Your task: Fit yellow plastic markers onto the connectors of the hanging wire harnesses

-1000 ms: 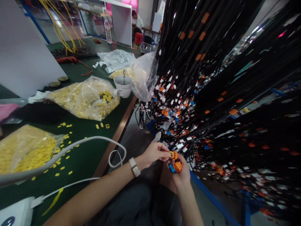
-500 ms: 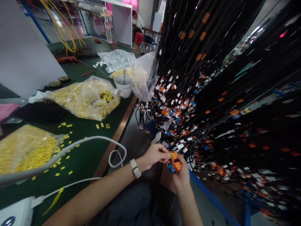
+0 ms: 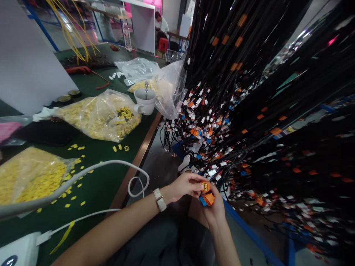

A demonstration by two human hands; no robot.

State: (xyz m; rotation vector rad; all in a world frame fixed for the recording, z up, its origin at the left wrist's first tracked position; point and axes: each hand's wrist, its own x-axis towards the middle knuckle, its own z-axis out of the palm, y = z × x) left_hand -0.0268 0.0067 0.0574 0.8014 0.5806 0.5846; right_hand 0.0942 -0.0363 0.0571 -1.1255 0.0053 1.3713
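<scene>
Operator: Green counter point(image 3: 100, 184) fills the left of the frame; black cables point(image 3: 249, 92) hang at right. Where is the orange plug?

Inspector: Orange plug point(image 3: 208, 198) sits low, right of centre, in the right hand point(image 3: 215, 210), grip clamped on it. Left hand point(image 3: 184, 184) pinches a yellow clip point(image 3: 205, 186) touching the plug's top.

Operator: Nearby items?

Inspector: Bags of yellow clips point(image 3: 102, 116) and a white cup point(image 3: 144, 101), upper left.

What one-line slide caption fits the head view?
Both hands, left hand and right hand, hold an orange connector beside hanging black cable harnesses.
</scene>
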